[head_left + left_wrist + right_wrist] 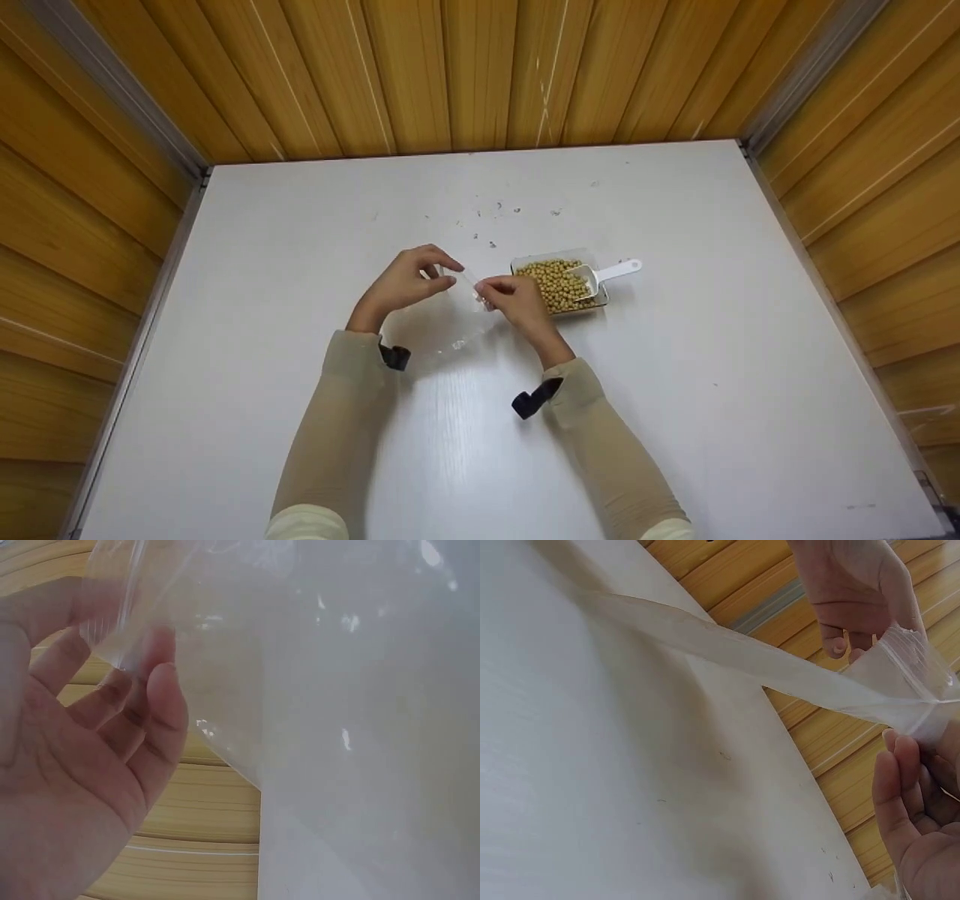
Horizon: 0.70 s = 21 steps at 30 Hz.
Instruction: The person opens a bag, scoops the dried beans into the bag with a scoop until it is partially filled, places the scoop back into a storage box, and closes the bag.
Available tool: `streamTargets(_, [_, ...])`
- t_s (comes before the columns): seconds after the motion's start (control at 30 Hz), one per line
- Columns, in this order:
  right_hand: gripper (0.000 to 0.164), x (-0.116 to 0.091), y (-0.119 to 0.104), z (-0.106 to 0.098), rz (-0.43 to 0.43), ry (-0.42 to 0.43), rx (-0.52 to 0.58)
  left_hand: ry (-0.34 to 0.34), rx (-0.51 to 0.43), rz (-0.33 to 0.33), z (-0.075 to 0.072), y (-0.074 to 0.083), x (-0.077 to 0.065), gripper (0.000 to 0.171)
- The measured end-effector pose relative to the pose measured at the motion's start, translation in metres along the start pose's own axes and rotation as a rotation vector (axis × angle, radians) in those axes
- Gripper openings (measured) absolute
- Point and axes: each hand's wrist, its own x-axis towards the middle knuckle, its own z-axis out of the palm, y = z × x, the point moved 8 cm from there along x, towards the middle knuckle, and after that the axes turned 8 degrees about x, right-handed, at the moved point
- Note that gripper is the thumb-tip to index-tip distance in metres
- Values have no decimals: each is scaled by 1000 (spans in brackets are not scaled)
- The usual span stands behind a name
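Note:
A clear plastic zip bag (457, 330) hangs between the two hands, its see-through body reaching down toward the table. The left hand (409, 281) has curled fingers and a thumb at one corner of the bag's ridged zip end (124, 615); some fingers show through the plastic. By the other side of that end, the right hand (521, 304) pinches the bag's edge between thumb and fingertips. In the right wrist view the bag (780, 675) stretches as a narrow band from the table to both hands. Its far folds blur into the white surface.
Just right of the right hand stands a clear rectangular container (604, 300) of round tan beans (551, 281). A white scoop (619, 270) lies in it, handle pointing right. Small dark specks dot the white table (675, 420). Wood-patterned walls (480, 75) surround the back and sides.

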Motion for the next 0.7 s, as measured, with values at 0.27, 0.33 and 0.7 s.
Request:
streamTargets(0.27, [20, 0, 0, -1, -3, 14, 2, -77, -16, 16, 0, 3, -2, 36])
streamTargets(0.33, [20, 0, -1, 0, -5, 12, 15, -96, -44, 15, 1, 3, -2, 37])
streamTargets(0.7, [22, -12, -23, 2, 17, -4, 51, -150, -100, 24, 5, -1, -2, 37])
